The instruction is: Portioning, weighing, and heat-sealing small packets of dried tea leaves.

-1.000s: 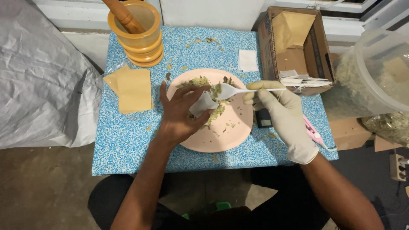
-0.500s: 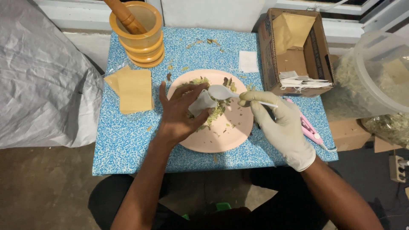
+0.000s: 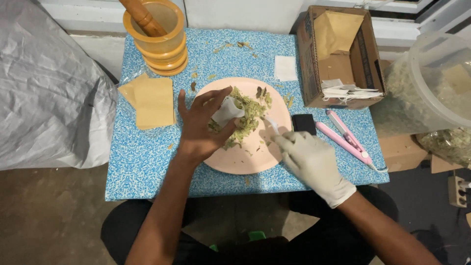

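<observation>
The left hand [image 3: 198, 128] pinches a small white sachet [image 3: 226, 111] upright over the pink plate [image 3: 245, 157] — just right, the gloved right hand [image 3: 309, 159] grips a white spoon [image 3: 271, 122], tip pointing toward the sachet.

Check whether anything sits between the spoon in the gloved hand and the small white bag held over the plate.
Nothing visible does. The spoon in the right hand faces the white bag in the left hand across bare plate.

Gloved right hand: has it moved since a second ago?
Yes. The right hand has moved toward the person along the pink plate rim, away from the cardboard box.
</observation>
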